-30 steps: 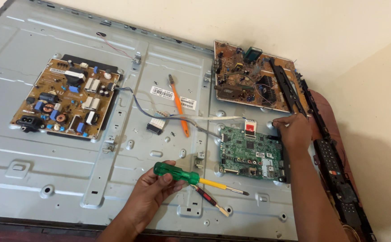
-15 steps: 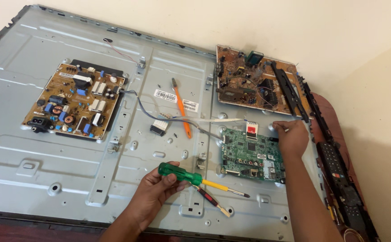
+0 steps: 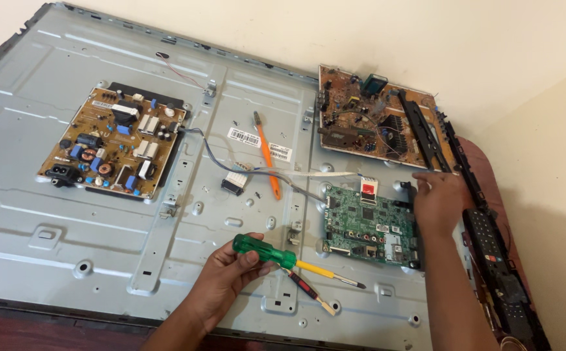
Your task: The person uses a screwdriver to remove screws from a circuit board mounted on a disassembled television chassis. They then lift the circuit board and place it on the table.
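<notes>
Since the earlier frames almost nothing on the panel has shifted; the right hand has stayed at the right edge of the green board, and the left hand keeps its hold on the green screwdriver.

Left hand: fingers clamped round the green handle, thumb on top. The yellow shaft points right and slightly down, tip low over the metal back panel, just below the green board. Held flat like that, it looks parked and ready, not pressed into a screw.

Right hand: palm down, fingers together and lying flat along the board's right side, touching it or the black bracket beside it; can't tell which. Probably steadying or feeling the board edge. Nothing gripped that I can see.

A small red-and-black tool lies on the panel under the screwdriver shaft, crossing it. An orange screwdriver lies loose near the panel's middle, by two white stickers, within reach. A grey cable runs from the brown power board at left towards the green board; a white plug on it lies free on the metal. Another brown board lies at top right, overhanging the panel, a black strip across it. A remote control lies off the panel's right edge.
</notes>
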